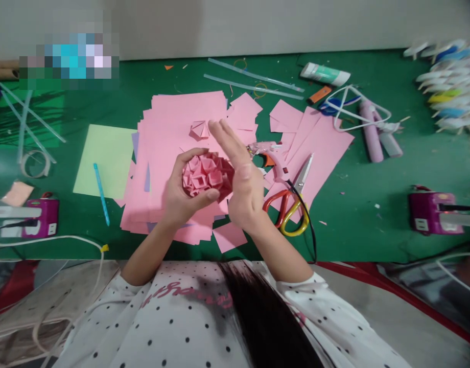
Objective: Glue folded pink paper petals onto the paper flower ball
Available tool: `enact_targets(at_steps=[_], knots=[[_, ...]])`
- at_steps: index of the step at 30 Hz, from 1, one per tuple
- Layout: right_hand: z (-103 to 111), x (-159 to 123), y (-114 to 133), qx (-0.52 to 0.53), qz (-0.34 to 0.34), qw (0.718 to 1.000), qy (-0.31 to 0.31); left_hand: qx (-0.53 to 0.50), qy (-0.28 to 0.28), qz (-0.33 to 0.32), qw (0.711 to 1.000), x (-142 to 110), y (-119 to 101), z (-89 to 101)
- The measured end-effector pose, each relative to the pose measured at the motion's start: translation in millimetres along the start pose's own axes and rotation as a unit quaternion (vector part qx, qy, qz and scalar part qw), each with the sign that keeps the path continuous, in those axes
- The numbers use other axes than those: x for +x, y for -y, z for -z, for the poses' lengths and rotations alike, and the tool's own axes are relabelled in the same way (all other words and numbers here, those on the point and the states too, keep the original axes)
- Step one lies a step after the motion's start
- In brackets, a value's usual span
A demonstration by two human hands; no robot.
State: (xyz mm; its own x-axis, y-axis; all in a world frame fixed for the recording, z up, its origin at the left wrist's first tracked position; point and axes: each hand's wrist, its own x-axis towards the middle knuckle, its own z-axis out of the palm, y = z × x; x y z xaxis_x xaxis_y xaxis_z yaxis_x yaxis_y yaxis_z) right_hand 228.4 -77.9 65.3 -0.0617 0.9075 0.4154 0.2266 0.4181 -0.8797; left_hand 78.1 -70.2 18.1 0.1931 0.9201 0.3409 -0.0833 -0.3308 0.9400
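Note:
A pink folded-paper ball (204,176), made of many small open pockets, rests in my left hand (181,186), whose thumb and fingers curve round it. My right hand (242,184) stands edge-on along the ball's right side, fingers stretched out and pointing up and away. Whether its palm touches the ball I cannot tell. Just beyond, a single folded pink paper piece (200,129) lies on a stack of pink sheets (139,204). Right of my right hand are a pink hot glue gun (275,156) and scissors (292,204) with red and yellow handles.
Loose pink sheets (327,143) lie to the right, near another pink glue gun (373,133) on a white wire stand. A light green sheet (104,153) and a blue pen (100,194) lie left. Purple power boxes (430,212) sit at both sides. Clear glue sticks (254,87) lie at the back.

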Motion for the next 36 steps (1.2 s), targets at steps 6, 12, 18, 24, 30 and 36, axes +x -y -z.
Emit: enact_targets(at_steps=[6, 12, 18, 24, 30, 36], knots=[[-13, 2, -10, 0.015, 0.012, 1.000, -0.011, -0.049, -0.008, -0.010, 0.999, 0, -5, -2.6], [-15, 6, -5, 0.092, -0.049, 0.995, 0.006, -0.106, -0.032, 0.067, 0.992, -3, 0, -1.9], [-6, 7, -13, -0.029, 0.035, 0.999, -0.014, -0.177, -0.046, 0.147, 0.972, -1, -5, -5.3], [-17, 4, -30, -0.064, 0.135, 0.989, -0.008, -0.100, -0.066, 0.140, 0.983, -3, -2, -12.4], [-26, 1, -37, -0.022, 0.132, 0.990, -0.038, -0.062, -0.087, 0.084, 0.991, -5, 4, -13.4], [-30, 2, -37, 0.013, 0.119, 0.992, -0.028, -0.047, -0.086, 0.052, 0.994, -2, 6, -11.4]])
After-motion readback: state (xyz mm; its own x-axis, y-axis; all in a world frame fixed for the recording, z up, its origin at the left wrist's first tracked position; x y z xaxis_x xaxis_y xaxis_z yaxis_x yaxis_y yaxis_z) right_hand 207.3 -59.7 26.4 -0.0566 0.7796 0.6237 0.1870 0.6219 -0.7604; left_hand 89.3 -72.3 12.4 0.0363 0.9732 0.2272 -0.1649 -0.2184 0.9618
